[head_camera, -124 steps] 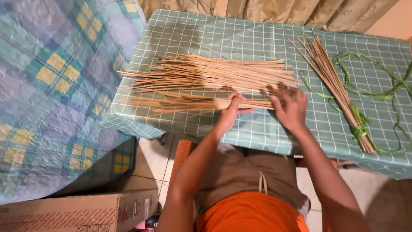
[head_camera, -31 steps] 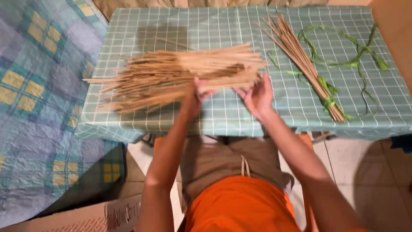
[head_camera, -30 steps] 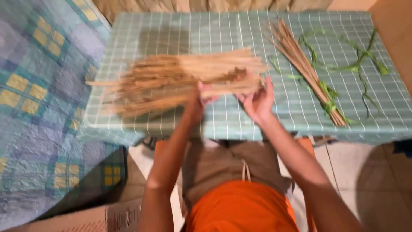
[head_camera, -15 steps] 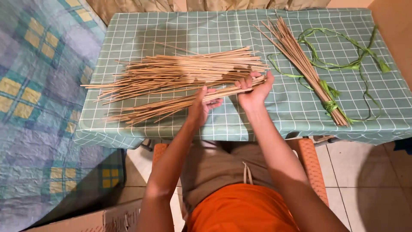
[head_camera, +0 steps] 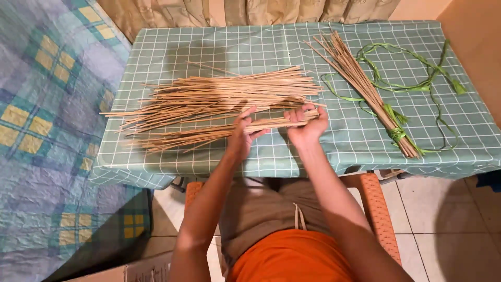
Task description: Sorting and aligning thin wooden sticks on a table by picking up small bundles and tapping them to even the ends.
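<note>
A small bunch of thin tan sticks lies along the near side of the table, and both hands grip it. My left hand holds it near the middle. My right hand closes around its right end. Behind it a larger loose pile of the same sticks fans out toward the left. The table wears a pale green checked cloth.
A tied bundle of sticks, bound with a green strip at its near end, lies slanted at the right. Loose green strips curl beside it. A patterned bedspread fills the left; an orange chair is under me.
The small bunch has been drawn a little apart from the big pile toward the table's near edge. Both hands have closed more tightly on it, and the view has steadied.
</note>
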